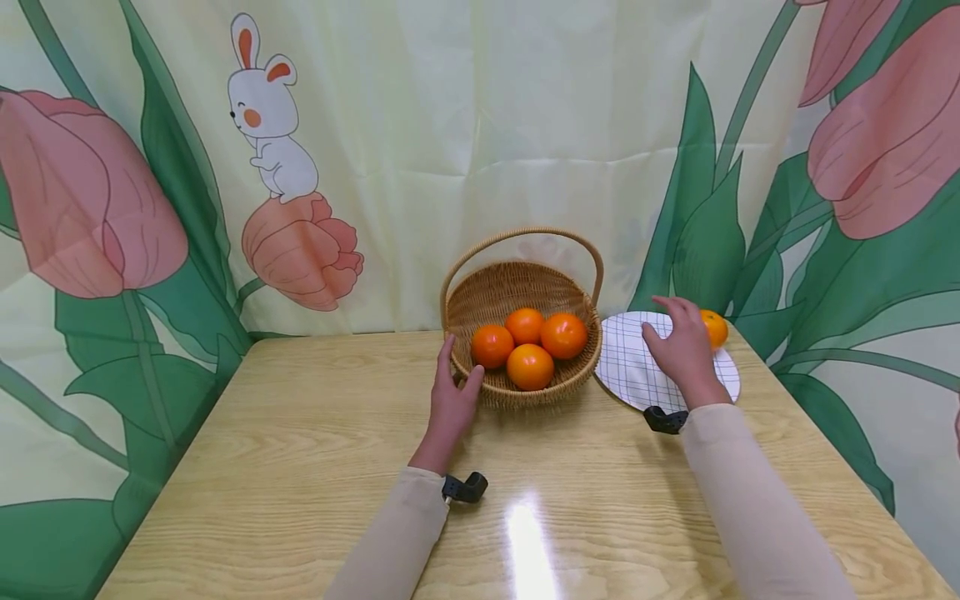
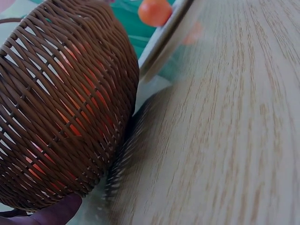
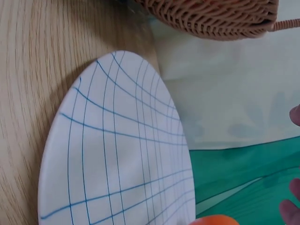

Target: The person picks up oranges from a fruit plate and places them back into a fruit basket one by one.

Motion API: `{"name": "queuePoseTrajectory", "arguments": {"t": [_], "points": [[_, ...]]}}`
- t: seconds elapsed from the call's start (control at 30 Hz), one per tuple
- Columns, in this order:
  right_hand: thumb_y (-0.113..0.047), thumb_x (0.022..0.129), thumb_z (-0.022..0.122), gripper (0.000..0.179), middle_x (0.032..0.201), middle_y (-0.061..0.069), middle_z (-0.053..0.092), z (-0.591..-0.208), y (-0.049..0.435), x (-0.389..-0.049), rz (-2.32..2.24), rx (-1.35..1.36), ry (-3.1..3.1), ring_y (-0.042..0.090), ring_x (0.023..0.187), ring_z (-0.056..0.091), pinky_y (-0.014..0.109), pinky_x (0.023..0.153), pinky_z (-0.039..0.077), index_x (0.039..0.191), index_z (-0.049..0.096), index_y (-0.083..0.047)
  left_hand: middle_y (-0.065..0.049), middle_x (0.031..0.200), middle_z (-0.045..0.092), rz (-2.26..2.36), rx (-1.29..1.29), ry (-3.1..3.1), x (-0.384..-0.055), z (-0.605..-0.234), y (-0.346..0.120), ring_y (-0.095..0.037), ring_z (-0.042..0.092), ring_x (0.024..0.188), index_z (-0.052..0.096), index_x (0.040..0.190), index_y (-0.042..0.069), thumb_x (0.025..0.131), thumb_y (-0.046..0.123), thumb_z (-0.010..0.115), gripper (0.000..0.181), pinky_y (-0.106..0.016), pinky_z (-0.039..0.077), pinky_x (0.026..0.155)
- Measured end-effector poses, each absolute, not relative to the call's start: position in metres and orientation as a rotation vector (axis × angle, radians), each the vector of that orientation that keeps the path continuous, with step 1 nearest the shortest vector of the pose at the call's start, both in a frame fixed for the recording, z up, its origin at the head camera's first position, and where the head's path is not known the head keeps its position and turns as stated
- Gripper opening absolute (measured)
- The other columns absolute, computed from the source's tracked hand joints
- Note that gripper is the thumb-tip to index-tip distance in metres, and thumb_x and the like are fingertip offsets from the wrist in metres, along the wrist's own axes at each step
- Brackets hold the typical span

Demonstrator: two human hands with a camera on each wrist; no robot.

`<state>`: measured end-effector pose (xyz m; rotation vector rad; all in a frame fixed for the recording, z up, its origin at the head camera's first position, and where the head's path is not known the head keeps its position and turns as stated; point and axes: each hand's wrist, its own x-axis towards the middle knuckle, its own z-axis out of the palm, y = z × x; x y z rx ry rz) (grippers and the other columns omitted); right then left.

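A round wicker basket with an arched handle holds several oranges. At its left front side, my left hand touches the weave with fingers extended and thumb apart. The left wrist view shows a fingertip against the basket wall. My right hand hovers above a white plate with blue grid lines, its fingers spread and holding nothing. Just beyond that hand, a single orange sits at the plate's right side, partly hidden by the hand.
Both basket and plate stand at the far edge of a wooden table. Behind hangs a curtain printed with tulips and a rabbit. Each wrist wears a small black camera.
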<state>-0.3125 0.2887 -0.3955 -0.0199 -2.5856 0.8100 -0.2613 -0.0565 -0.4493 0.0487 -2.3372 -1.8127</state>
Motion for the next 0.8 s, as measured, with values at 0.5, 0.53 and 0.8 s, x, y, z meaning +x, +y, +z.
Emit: {"name": "queuePoseTrajectory", "arguments": {"t": [0.5,0.53,0.8], "points": [[-0.031,0.090,0.049,0.054,0.144,0.022,0.024,-0.396,0.305,-0.318,0.790,-0.070,-2.653,0.044,0.125,0.029,0.063,0.097,0.032,0.138,0.036,-0.012,0.003,0.151,0.016,-1.806,0.040,-2.332,-0.262,-0.449,-0.056,-0.039,0.038,0.127,0.014,0.142,0.042,0.088,0.036,0.055,0.068,-0.047,0.043,0.096],[-0.031,0.090,0.049,0.054,0.143,0.023,0.024,-0.395,0.306,-0.319,0.789,-0.072,-2.654,0.044,0.125,0.029,0.063,0.097,0.032,0.138,0.036,-0.012,0.003,0.151,0.016,-1.808,0.037,-2.329,-0.261,-0.449,-0.056,-0.040,0.038,0.127,0.014,0.142,0.042,0.088,0.036,0.055,0.068,-0.047,0.043,0.096],[-0.029,0.089,0.049,0.054,0.143,0.022,0.026,-0.397,0.317,-0.323,0.782,-0.100,-2.640,0.043,0.125,0.029,0.060,0.098,0.034,0.138,0.037,-0.011,0.004,0.151,0.016,-1.805,0.036,-2.343,-0.260,-0.448,-0.056,-0.039,0.038,0.128,0.013,0.141,0.045,0.087,0.045,0.053,0.068,-0.045,0.043,0.097]]}}
